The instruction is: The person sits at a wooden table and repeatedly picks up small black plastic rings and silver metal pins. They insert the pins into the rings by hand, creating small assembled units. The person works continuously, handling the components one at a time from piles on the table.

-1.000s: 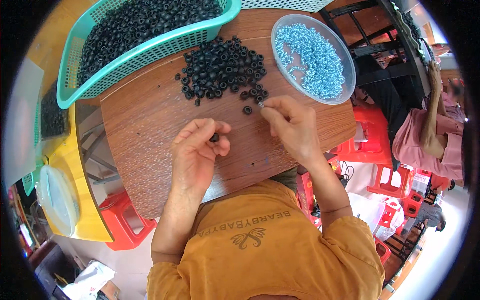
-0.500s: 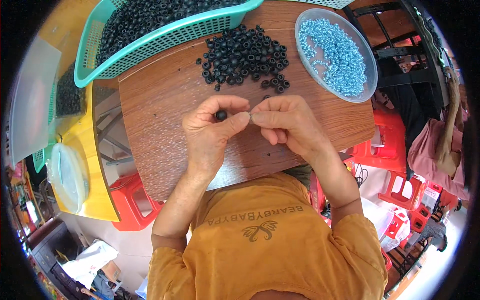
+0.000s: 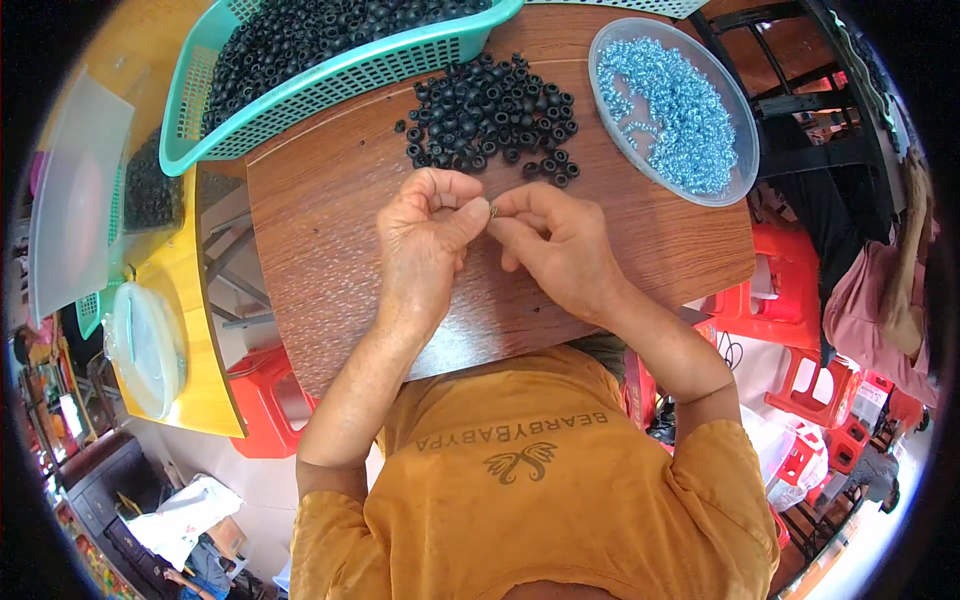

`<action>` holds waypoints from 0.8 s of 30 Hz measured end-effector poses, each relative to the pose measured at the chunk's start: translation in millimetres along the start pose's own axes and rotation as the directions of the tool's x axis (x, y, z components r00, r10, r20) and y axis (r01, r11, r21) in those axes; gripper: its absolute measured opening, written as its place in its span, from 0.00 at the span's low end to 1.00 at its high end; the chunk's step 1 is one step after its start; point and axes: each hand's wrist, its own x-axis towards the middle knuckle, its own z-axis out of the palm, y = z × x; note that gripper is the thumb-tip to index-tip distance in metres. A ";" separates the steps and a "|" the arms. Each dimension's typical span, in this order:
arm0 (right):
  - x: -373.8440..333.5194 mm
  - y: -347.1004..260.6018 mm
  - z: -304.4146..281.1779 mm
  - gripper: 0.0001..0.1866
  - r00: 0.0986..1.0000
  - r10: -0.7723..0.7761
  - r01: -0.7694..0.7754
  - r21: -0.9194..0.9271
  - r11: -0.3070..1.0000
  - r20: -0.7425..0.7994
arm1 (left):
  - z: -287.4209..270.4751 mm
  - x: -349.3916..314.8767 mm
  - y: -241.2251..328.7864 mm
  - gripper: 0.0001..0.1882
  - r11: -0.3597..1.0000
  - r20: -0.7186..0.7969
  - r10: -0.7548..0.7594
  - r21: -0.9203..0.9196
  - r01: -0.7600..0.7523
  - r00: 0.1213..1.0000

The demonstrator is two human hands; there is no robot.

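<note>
Over the table's front half, the fingertips of both my hands meet. A tiny metallic, coil-like piece (image 3: pixel 493 211) shows between them, too small to make out fully. My left hand (image 3: pixel 425 235) is closed, with thumb and forefinger pinched at the piece's left side; anything inside its curled fingers is hidden. From the other side my right hand (image 3: pixel 560 245) pinches the same piece. Just beyond the fingers lies a loose pile of small black hollow caps (image 3: pixel 490 110). Small shiny light-blue pieces (image 3: pixel 675 120) fill a clear round shallow tub (image 3: pixel 748 150) at the far right.
A green perforated basket (image 3: pixel 340 85) heaped with black caps stands at the far left of the wooden table (image 3: pixel 330 270). Left of it is a yellow table (image 3: pixel 185 330) holding a clear round lid (image 3: pixel 145 350). Red stools (image 3: pixel 785 290) stand right. Another person's arm (image 3: pixel 905 290) shows far right.
Both hands have moved slightly away from my body, toward the pile. A black cap seen inside my left hand is now hidden. The metallic piece shows more plainly between the fingertips.
</note>
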 end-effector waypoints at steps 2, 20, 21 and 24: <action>4.9 9.4 0.6 0.07 0.990 -0.135 0.131 -0.134 0.982 -0.027 | 4.1 4.7 2.1 0.05 0.995 -0.020 0.024 0.096 -0.022 1.000; 30.3 4.2 -17.2 0.09 0.997 -0.011 0.001 -0.140 0.990 -0.074 | 8.1 39.2 -17.9 0.03 0.965 -0.011 0.179 0.195 -0.173 0.984; 31.1 4.0 -17.9 0.09 0.997 -0.007 -0.004 -0.145 0.989 -0.075 | 8.3 37.6 -16.6 0.03 0.969 -0.014 0.170 0.187 -0.164 0.985; 31.2 3.5 -18.3 0.10 0.997 0.004 -0.014 -0.133 0.991 -0.075 | 7.1 33.4 -13.6 0.05 0.968 -0.013 0.170 0.189 -0.165 0.985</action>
